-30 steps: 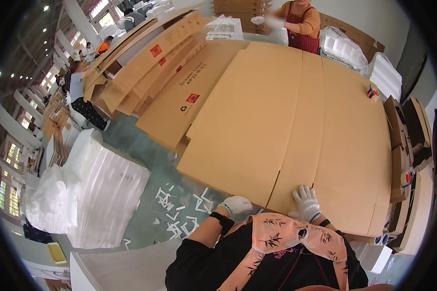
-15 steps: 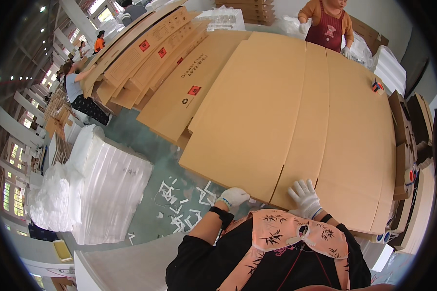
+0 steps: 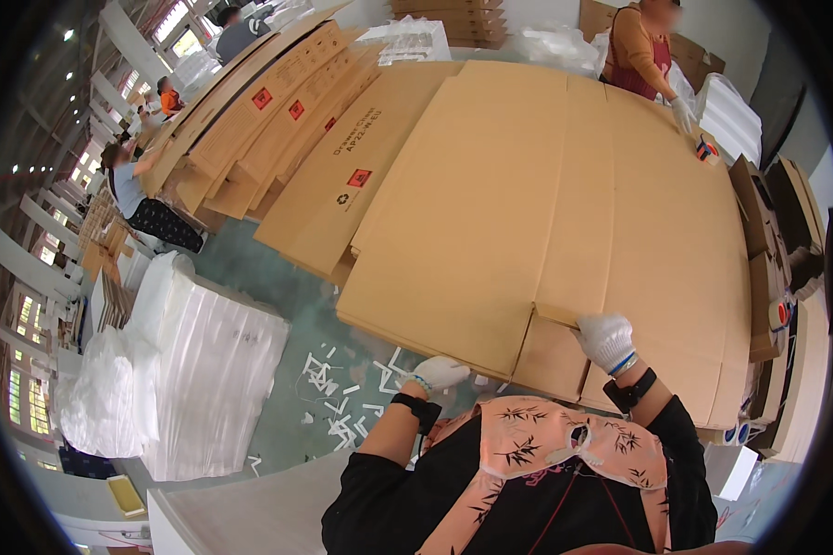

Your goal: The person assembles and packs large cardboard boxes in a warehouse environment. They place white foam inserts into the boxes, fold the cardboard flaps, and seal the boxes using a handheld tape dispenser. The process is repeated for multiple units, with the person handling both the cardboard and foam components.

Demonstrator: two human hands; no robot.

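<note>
A large flat cardboard sheet (image 3: 472, 213) lies in front of me, creased lengthwise, on top of other sheets. At its near edge, my right hand (image 3: 607, 342), in a white knit glove, grips the end of a narrow cardboard flap (image 3: 559, 315) that is folded up and back. Bare cardboard (image 3: 553, 356) shows in the gap below it. My left hand (image 3: 440, 372), also gloved, is closed at the sheet's near left edge. Its fingertips are partly hidden against the edge.
A tape dispenser (image 3: 707, 151) sits at the sheet's far right, close to a co-worker's gloved hand (image 3: 683, 115). Printed cartons (image 3: 278, 102) lean at the left. Wrapped white foam (image 3: 208, 370) stands on the floor, with white scraps (image 3: 342, 407) beside it. Boxes (image 3: 764, 268) line the right.
My right hand has gone from lying flat on the sheet to gripping the flap, which is now folded up. My left hand stays at the edge. The co-worker has moved right and reaches toward the tape dispenser.
</note>
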